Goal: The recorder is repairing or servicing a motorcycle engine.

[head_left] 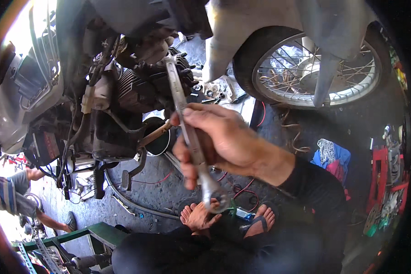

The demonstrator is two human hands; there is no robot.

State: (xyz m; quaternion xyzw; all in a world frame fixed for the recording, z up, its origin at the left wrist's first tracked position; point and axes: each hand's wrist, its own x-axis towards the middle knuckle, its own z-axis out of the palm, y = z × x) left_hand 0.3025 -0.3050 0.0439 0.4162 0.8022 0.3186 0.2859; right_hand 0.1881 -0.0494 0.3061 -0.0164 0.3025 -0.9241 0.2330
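A long silver ring spanner (177, 86) is gripped in my right hand (219, 137), fingers wrapped around its shaft. Its upper end overlaps the finned engine (144, 84) of a motorbike; whether they touch I cannot tell. The large ring at the lower end hangs toward me, over my left hand (200, 217). That hand is low between my knees, beside my foot, with thumb and fingers apart and no object visible in it. The ring partly covers its fingertips.
The motorbike's spoked front wheel (315, 71) stands at upper right. A foot pedal (126, 179) juts down below the engine. Loose parts (219, 91) lie behind it. Cloths (333, 157) and a red rack (381, 178) are at right. Another person's leg (50, 221) shows at left.
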